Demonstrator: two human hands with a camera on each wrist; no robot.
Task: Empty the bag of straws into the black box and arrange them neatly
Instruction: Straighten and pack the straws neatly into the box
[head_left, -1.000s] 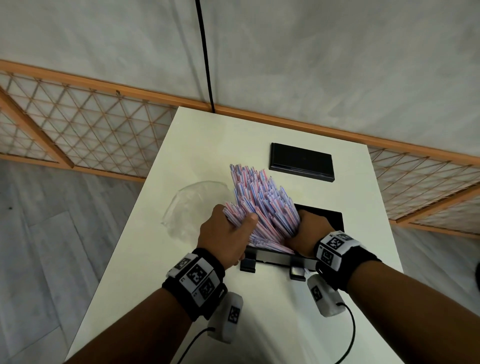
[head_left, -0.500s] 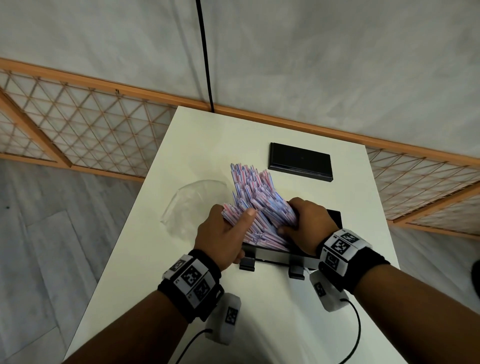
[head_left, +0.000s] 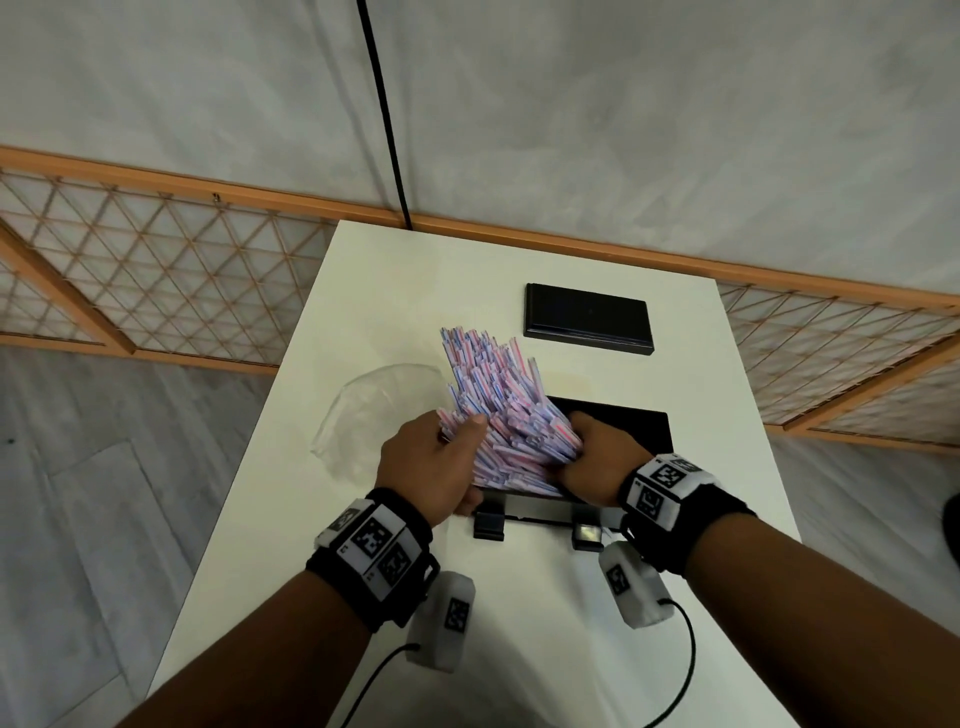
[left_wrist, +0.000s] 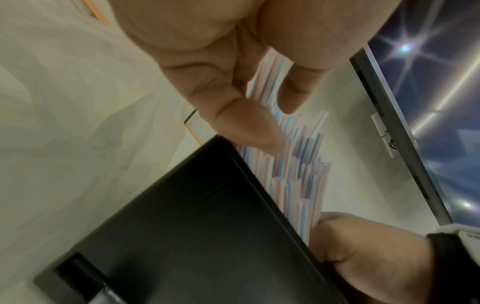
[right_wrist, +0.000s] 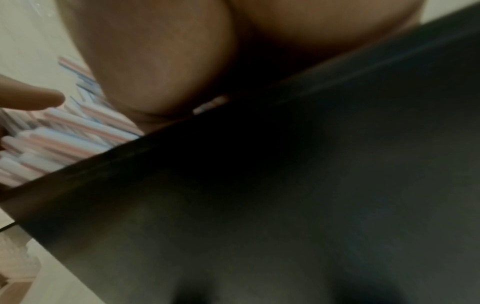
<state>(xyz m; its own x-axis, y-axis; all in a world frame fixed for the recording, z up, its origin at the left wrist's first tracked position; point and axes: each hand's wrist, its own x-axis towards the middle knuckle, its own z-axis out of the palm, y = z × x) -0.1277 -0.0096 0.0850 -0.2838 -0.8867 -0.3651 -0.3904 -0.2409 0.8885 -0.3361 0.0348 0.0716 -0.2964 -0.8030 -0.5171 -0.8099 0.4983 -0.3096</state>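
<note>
A white worktop (head_left: 519, 270) runs away from the viewer toward a grey wall, with a wooden lattice screen (head_left: 156, 291) standing on the floor behind it on both sides. A black cable (head_left: 384, 114) hangs down the wall to the far edge of the worktop.

On the near right part of the worktop sits the black box (head_left: 639, 431), open at the top, with two black clasps on its near wall. Farther away, well apart from the box, a flat black lid (head_left: 587, 318) lies on the worktop. To the left of the box lies a crumpled clear plastic bag (head_left: 363, 415), flat and apart from the hands.

A thick bundle of straws (head_left: 498, 400), striped pink, blue and white, stands with its lower ends in the left part of the box and leans away toward the far left, its upper ends fanned out above the rim. The left hand (head_left: 434, 467) is wrapped around the left side of the bundle, thumb laid across the front of the straws. The right hand (head_left: 597, 457) grips the right side of the bundle low down, fingers curled in against the straws just above the box rim. Each wrist wears a black band with white marker tags and a small camera hanging below.
</note>
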